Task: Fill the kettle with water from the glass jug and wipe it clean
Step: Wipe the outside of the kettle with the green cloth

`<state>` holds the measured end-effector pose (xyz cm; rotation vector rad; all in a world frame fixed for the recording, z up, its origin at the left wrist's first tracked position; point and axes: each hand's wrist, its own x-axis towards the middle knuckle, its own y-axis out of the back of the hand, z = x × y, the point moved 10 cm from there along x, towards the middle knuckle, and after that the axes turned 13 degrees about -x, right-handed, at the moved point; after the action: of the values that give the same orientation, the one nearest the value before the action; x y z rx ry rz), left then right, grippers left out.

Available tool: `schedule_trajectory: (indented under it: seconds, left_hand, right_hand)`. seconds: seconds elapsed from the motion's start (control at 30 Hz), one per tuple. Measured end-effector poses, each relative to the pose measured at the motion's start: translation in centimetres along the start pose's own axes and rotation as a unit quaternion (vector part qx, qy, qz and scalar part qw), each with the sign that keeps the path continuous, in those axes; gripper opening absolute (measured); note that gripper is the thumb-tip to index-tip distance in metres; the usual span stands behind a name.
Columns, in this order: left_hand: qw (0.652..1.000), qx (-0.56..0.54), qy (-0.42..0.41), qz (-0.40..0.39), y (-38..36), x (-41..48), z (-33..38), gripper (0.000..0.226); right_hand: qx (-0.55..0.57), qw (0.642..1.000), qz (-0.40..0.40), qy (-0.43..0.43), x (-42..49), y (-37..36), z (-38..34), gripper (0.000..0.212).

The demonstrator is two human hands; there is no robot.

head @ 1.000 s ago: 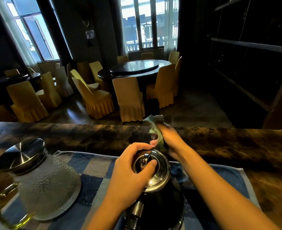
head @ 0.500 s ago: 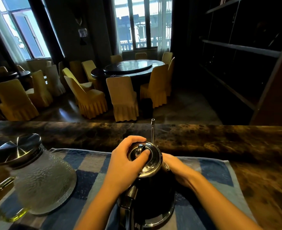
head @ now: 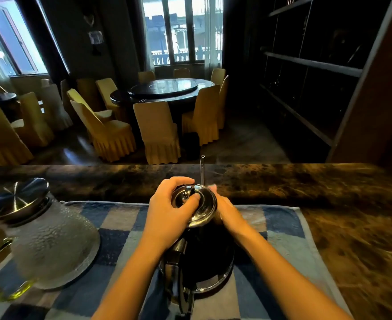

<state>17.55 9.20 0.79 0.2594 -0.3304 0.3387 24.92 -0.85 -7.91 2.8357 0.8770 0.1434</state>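
The kettle [head: 199, 255] is stood upright at the middle of the checked towel [head: 280, 225], with the capped jug [head: 51, 236] set well apart to its left. The kettle's spout-to-handle line is laid straight away from the person: the thin spout [head: 202, 168] is raised at the far side, pointing up and away, and the handle [head: 177, 271] is turned towards the body. The lid [head: 198, 205] is gripped from above by the left hand [head: 167, 211], fingers curled over its far rim and thumb pressed by the knob. The right hand [head: 228, 214] is laid against the kettle's right shoulder, near the spout's foot. Its fingers are hidden behind the lid, so neither their curl nor any cloth can be told. The far side is judged best reached by the right hand while the left steadies.
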Motion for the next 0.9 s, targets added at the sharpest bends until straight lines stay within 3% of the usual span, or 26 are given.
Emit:
schedule_trajectory:
  seconds: [0.17, 0.23, 0.33, 0.4, 0.47, 0.6, 0.67, 0.73, 0.77, 0.9]
  left_hand:
    - [1.0, -0.01, -0.005, 0.013, 0.1, 0.1, -0.2, 0.028]
    - [1.0, -0.009, -0.009, 0.016, 0.1, 0.1, -0.2, 0.025]
    - [1.0, -0.007, -0.014, 0.019, 0.1, 0.1, -0.1, 0.024]
    - [1.0, -0.015, -0.012, 0.018, 0.2, 0.2, -0.1, 0.024]
    - [1.0, -0.013, -0.008, 0.015, 0.1, 0.2, -0.3, 0.023]
    - [1.0, -0.009, -0.012, 0.014, 0.1, 0.1, -0.2, 0.025]
    - [1.0, -0.012, -0.011, 0.017, 0.1, 0.1, -0.3, 0.025]
    - [1.0, -0.012, -0.011, 0.021, 0.1, 0.2, -0.4, 0.024]
    - [1.0, -0.01, -0.013, 0.023, 0.1, 0.2, -0.3, 0.024]
    - [1.0, -0.007, -0.017, 0.024, 0.0, 0.2, -0.2, 0.024]
  right_hand:
    - [0.035, 0.993, 0.092, -0.072, -4.1, 0.1, 5.5, 0.037]
    - [0.034, 0.989, 0.09, -0.112, -5.5, -0.7, 7.9, 0.05]
    - [-0.028, 0.99, 0.14, -0.013, -6.4, -0.3, 4.0, 0.043]
    - [-0.001, 0.992, 0.106, 0.064, -6.4, -1.3, -0.5, 0.048]
    - [0.034, 0.987, 0.139, 0.075, -5.0, -0.4, -1.5, 0.05]
    - [0.043, 0.972, 0.221, -0.064, -3.5, 1.1, 3.3, 0.05]
    - [0.128, 0.958, 0.23, -0.117, -4.4, 0.7, 5.8, 0.044]
    - [0.198, 0.93, 0.232, -0.208, -6.5, -0.6, 8.3, 0.061]
    - [0.206, 0.925, 0.238, -0.211, -7.5, -1.1, 8.4, 0.059]
    - [0.173, 0.948, 0.257, -0.077, -8.9, -1.5, 2.7, 0.029]
